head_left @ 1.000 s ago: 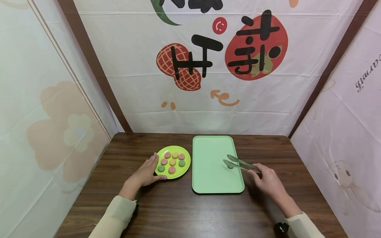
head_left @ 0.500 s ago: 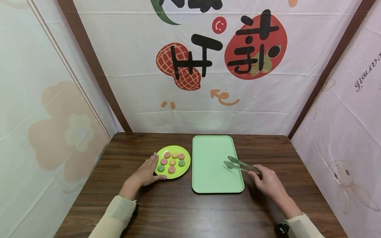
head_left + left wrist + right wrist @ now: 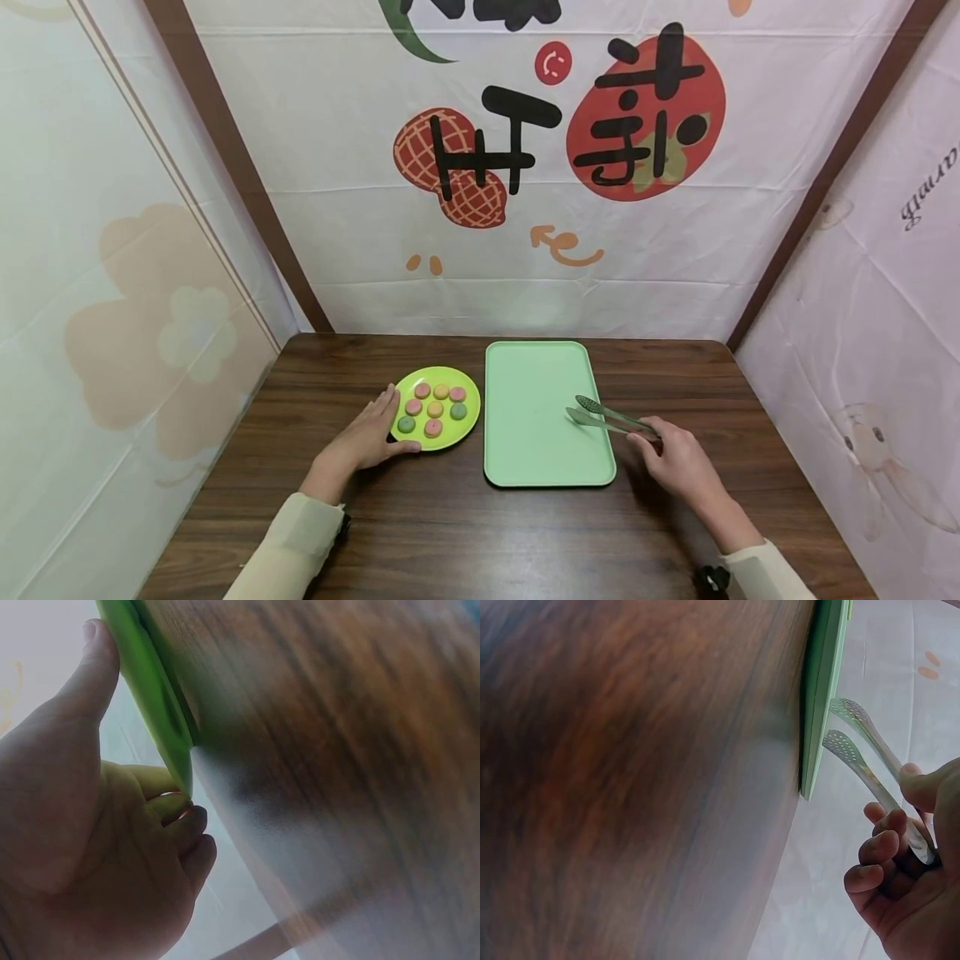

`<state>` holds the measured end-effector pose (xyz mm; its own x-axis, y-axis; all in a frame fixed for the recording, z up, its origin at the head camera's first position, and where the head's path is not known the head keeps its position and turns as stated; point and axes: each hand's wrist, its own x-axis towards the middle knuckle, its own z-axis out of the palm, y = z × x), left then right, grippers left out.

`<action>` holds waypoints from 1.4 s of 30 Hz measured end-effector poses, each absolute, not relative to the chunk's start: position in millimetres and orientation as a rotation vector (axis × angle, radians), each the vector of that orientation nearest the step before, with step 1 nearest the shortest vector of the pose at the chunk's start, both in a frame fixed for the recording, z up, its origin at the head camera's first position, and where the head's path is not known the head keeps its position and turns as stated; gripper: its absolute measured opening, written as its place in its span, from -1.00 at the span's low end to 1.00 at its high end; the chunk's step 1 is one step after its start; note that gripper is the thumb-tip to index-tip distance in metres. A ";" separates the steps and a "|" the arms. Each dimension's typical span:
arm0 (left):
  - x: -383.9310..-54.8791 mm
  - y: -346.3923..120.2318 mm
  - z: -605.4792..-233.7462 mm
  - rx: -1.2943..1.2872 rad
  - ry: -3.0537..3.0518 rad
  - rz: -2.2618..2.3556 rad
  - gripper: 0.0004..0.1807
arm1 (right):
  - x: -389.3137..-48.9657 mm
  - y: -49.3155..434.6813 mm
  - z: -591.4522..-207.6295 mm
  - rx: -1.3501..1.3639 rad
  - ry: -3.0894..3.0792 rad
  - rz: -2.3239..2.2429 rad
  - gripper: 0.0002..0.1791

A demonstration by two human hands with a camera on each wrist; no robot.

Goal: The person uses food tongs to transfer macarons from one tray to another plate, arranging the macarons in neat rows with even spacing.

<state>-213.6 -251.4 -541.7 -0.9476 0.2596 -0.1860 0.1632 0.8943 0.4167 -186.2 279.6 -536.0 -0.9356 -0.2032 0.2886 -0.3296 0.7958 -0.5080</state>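
Observation:
My left hand (image 3: 367,429) spans the left rim of a yellow-green plate (image 3: 468,427), thumb at its front edge and fingers along its left side. In the left wrist view, the thumb and fingertips meet the rim of the plate (image 3: 146,682). Several pink, yellow and green macarons (image 3: 435,409) lie on it. My right hand (image 3: 678,458) holds a pair of serving tongs (image 3: 611,417), which reach over the right edge of a pale green tray (image 3: 536,433). In the right wrist view, the tips of the tongs (image 3: 866,761) stand apart with nothing between them.
The plate and tray lie side by side on a dark wooden table (image 3: 465,533), a narrow gap between them. Printed fabric walls (image 3: 360,233) enclose the table's back and sides.
The tongs' tips have shifted slightly right and toward me over the tray; a dark green spot under them a second ago no longer shows. My left hand and the plate stay put.

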 end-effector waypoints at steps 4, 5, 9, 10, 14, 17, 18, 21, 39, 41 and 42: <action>-212.6 -251.0 -542.3 0.314 2.822 0.589 0.30 | -186.8 279.9 -537.5 0.419 -2.754 0.842 -0.72; -212.5 -251.0 -542.5 0.311 2.821 0.591 0.30 | -187.1 279.9 -538.1 0.423 -2.750 0.841 -0.72; -212.8 -251.6 -543.3 0.311 2.820 0.595 0.30 | -186.8 280.5 -539.9 0.443 -2.731 0.837 -0.75; -212.9 -251.7 -543.3 0.313 2.821 0.594 0.30 | -186.8 280.4 -540.1 0.446 -2.723 0.836 -0.76; -213.0 -251.8 -543.1 0.324 2.827 0.589 0.30 | -187.8 280.4 -540.9 0.444 -2.704 0.822 -0.78; -213.2 -252.1 -542.9 0.324 2.825 0.587 0.30 | -188.6 279.8 -539.0 0.443 -2.698 0.816 -0.78; -213.4 -252.2 -542.9 0.325 2.824 0.585 0.30 | -188.8 279.3 -538.0 0.441 -2.698 0.816 -0.78; -213.7 -252.0 -542.0 0.323 2.822 0.581 0.31 | -189.8 277.1 -536.0 0.445 -2.687 0.810 -0.77; -212.6 -251.0 -542.6 0.327 2.833 0.580 0.29 | -198.7 257.0 -535.3 0.533 -2.627 0.879 -0.78; -212.7 -251.4 -543.2 0.334 2.838 0.575 0.28 | -199.8 254.5 -534.9 0.538 -2.633 0.889 -0.78; -212.7 -251.6 -543.5 0.336 2.839 0.573 0.29 | -200.2 253.2 -534.8 0.541 -2.638 0.899 -0.77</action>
